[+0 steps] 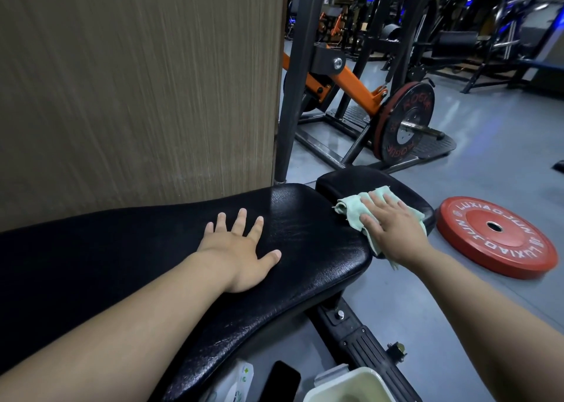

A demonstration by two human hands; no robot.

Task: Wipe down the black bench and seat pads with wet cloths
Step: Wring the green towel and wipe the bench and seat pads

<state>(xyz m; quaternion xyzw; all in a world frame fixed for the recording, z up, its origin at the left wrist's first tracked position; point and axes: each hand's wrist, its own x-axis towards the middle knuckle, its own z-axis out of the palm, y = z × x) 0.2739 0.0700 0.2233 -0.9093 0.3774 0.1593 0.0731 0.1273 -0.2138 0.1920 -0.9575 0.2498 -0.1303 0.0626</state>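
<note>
The long black bench pad (305, 234) runs from the lower left toward the centre, its cracked surface shining. My left hand (241, 249) lies flat on it with fingers spread. Just beyond it sits the smaller black seat pad (360, 182). A pale green cloth (354, 209) lies across the seat pad's near edge and hangs down into the gap between the pads. My right hand (390, 227) presses flat on the cloth with straight fingers.
A wood-grain panel (137, 81) stands close behind the bench. A red weight plate (497, 237) lies on the grey floor at right. An orange and black machine (351, 75) with a loaded plate (403, 124) stands beyond. A white bucket (348, 386), a phone (282, 380) and a packet (238, 383) sit below.
</note>
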